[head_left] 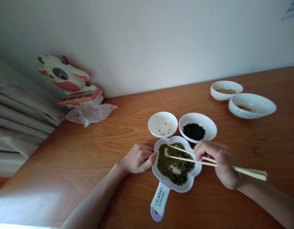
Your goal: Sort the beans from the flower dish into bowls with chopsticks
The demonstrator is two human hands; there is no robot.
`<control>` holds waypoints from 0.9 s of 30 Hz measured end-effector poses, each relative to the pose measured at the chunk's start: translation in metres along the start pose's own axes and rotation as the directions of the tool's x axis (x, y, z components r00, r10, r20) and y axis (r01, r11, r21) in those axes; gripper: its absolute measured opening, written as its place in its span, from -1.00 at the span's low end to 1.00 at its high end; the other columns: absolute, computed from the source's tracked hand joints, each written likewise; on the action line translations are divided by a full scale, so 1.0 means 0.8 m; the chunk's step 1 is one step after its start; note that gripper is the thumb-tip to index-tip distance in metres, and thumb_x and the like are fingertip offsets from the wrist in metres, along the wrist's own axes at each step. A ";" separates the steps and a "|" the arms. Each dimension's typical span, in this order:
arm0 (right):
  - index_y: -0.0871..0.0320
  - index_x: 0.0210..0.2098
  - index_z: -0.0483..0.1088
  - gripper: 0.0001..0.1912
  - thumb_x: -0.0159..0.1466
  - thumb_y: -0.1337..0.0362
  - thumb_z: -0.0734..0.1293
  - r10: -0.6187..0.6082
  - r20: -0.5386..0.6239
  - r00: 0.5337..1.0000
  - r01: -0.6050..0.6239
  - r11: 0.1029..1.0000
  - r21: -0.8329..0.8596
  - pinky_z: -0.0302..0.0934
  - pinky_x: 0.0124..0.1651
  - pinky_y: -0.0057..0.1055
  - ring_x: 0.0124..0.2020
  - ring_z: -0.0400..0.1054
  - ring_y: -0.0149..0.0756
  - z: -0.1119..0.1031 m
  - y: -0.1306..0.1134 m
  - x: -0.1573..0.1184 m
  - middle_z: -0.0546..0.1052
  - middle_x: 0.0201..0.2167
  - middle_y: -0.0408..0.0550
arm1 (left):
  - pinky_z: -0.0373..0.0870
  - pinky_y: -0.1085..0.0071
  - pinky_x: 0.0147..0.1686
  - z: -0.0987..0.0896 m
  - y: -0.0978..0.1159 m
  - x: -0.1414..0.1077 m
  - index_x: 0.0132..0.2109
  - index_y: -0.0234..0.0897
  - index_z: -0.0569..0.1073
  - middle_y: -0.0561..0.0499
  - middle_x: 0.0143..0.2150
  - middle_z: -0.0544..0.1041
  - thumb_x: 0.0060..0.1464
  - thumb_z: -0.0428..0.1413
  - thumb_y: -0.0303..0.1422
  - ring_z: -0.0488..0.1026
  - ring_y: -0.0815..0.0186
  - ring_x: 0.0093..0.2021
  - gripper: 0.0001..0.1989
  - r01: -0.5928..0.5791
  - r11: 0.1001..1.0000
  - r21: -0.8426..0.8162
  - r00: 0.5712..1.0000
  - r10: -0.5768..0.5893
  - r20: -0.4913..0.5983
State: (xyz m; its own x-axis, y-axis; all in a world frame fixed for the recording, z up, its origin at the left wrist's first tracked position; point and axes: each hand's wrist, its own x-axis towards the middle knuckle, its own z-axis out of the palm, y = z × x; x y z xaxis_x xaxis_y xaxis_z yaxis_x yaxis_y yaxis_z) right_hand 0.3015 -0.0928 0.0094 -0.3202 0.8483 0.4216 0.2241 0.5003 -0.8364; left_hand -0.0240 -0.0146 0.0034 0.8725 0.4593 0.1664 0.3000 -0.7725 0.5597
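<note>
- Right hand point(220, 162): closed around a pair of chopsticks point(185, 154), tips apart and lying over the beans in the flower-shaped dish point(194, 173).
- Left hand point(138, 158): fingers curled, thumb and fingertips touching the dish's left rim; it grips nothing else.
- Flower-shaped dish: white, with a lilac handle point(158, 203) pointing toward the person; sits on the worktop point(101, 149) between both hands. Likely light and rigid, apt to slide unless steadied at the rim or handle.
- Mixed beans point(168, 163): green with darker ones among them; small, hard, smooth, likely to roll and slip from the stick tips. Best pinched singly, near the tips.
- Small white bowl point(162, 124): just behind the dish, holding a few green beans.
- Bowl of black beans point(197, 127): beside it, close behind the right hand.
- Two further bowls point(252, 106), far right, well apart.
- Cow-shaped toy point(68, 82) and crumpled plastic bag point(89, 113): far left, clear of the hands.
</note>
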 end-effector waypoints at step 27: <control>0.11 -0.21 0.44 -0.75 0.46 0.41 0.15 -0.165 0.102 0.981 0.180 0.972 -0.153 0.26 -0.22 -0.40 -0.34 0.41 -0.37 0.003 -0.013 0.009 0.52 -0.38 -0.11 | 0.09 0.36 -0.44 -0.001 0.003 0.001 -0.47 -0.25 0.14 0.04 -0.50 0.32 0.47 -0.15 -0.34 0.21 0.41 -0.52 -0.55 -0.007 1.000 -0.016 1.000 0.007 -0.011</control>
State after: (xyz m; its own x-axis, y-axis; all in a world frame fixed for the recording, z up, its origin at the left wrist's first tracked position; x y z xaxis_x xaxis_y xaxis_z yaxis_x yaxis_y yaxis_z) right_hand 0.2948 -0.0922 0.0204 -0.4451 0.7319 0.5160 0.3014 0.6651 -0.6833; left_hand -0.0227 -0.0159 0.0057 0.8705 0.4585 0.1789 0.2873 -0.7686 0.5716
